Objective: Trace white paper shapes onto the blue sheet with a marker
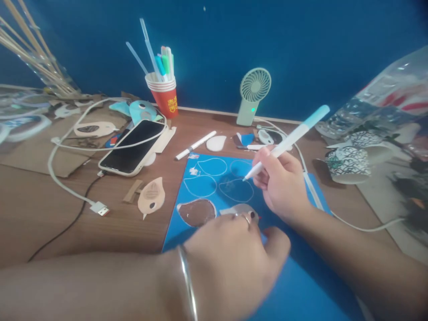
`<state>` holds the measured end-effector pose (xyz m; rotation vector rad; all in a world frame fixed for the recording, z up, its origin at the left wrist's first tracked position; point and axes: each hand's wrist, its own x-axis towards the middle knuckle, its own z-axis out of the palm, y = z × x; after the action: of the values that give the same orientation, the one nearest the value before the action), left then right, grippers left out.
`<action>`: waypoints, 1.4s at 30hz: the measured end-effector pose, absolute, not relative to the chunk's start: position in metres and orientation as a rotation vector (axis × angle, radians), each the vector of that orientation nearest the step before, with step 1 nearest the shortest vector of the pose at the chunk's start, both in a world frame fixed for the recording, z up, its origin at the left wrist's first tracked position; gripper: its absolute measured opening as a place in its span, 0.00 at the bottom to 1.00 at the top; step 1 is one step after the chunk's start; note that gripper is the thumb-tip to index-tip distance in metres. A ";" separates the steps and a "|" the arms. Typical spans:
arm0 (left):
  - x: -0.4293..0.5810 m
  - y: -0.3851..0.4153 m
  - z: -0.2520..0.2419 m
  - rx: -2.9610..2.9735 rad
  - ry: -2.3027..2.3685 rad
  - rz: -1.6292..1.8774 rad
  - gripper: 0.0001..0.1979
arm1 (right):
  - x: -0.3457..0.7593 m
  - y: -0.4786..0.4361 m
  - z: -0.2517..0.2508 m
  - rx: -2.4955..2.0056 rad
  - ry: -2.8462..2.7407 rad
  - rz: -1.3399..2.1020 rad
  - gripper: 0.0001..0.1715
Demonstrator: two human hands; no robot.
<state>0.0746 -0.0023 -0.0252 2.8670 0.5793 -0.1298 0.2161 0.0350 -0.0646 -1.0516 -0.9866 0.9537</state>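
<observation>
My right hand is closed around a white marker with a light blue end. The marker's tip is over a blue sheet, by a leaf-shaped white outline. Several similar outlines are drawn on the sheet. My left hand lies low over the sheet, wearing a ring and a bangle; its fingers curl down out of sight at a grey bird cutout. Whether they grip it is hidden. Left of that hand, a brown drop-shaped piece with a white edge rests on the sheet.
A phone with cables lies at the left, near a tan bird cutout. A red cup of pens and a small fan stand along the blue wall. At the right are a plastic bottle and a patterned paper roll.
</observation>
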 end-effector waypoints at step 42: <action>0.065 0.083 -0.039 2.408 0.137 -0.138 0.16 | 0.198 -0.054 -0.066 -1.273 -2.261 0.024 0.13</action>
<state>0.0648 0.0827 -0.0389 2.4081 0.1366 -0.1383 0.1977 -0.0536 -0.0657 -1.2732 -2.2613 0.0244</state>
